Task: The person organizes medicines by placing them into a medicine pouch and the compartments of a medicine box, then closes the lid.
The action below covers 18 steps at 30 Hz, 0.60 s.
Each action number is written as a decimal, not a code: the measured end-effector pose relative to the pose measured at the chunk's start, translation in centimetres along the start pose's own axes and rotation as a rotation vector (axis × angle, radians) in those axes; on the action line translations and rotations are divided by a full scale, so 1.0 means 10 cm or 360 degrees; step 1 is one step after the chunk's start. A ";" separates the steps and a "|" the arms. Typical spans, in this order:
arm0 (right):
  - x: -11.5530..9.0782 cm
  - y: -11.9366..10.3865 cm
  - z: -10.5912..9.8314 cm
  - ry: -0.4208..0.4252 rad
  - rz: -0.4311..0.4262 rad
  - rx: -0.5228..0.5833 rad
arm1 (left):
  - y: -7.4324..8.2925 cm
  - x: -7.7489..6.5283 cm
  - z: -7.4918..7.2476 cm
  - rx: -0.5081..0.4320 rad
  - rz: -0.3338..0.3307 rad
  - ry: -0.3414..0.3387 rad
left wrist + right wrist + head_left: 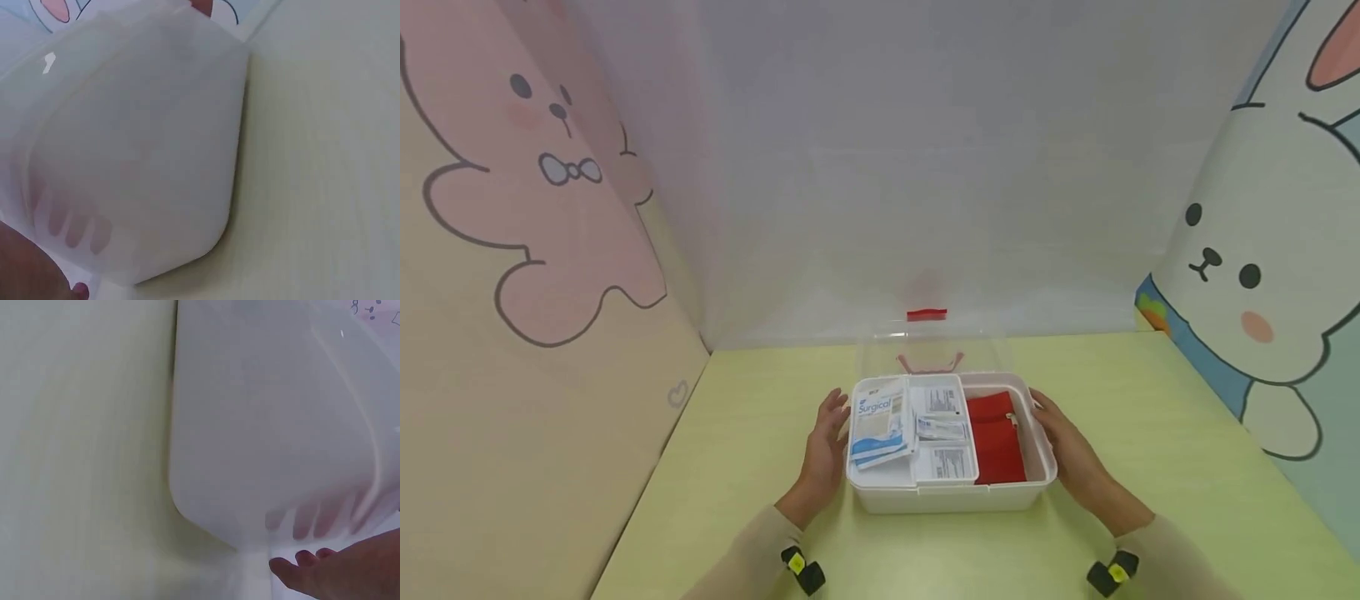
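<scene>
A white plastic first-aid box (946,500) stands on the table with its clear lid (880,354) folded back behind it. Inside, a white divided tray (887,477) takes up the left part and holds packets marked "Surgical" (878,421) and several smaller white sachets (942,429). A red zipped pouch (996,446) lies in the right part. My left hand (824,454) is at the box's left side, fingers extended along it. At the right side is my right hand (1075,457), its fingers extended near the wall, mirrored in the glossy plastic in the right wrist view.
The box stands on a pale yellow-green table (760,417). A whitish back wall (925,167) rises behind it. Side panels carry a pink bear drawing (572,242) on the left and a white rabbit drawing (1262,217) on the right.
</scene>
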State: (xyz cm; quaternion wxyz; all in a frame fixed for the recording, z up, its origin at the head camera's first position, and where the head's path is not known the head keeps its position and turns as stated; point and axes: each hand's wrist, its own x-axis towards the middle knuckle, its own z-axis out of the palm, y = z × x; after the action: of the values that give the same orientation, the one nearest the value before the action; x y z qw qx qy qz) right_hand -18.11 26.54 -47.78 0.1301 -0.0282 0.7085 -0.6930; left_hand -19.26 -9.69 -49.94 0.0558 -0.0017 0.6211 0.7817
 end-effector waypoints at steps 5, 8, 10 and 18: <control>0.26 -0.16 -0.23 0.0012 -0.0097 -0.0220 | 0.04 0.31 -0.14 0.0217 0.0091 0.0082; 0.43 -0.24 -0.38 0.0008 -0.0127 -0.0320 | 0.09 0.52 -0.20 0.0326 0.0099 0.0126; 0.55 -0.27 -0.47 -0.0017 -0.0121 -0.0407 | 0.14 0.63 -0.22 0.0343 0.0066 0.0144; 0.89 -0.28 -0.66 -0.0193 -0.0023 -0.0596 | 0.18 1.02 -0.40 0.0209 -0.0124 0.0083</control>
State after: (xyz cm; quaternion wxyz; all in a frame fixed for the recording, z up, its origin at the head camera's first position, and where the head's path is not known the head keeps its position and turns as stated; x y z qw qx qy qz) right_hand -28.55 30.89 -46.28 0.1601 -0.0986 0.8156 -0.5472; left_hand -29.81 -13.06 -49.84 0.0700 -0.0426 0.6718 0.7362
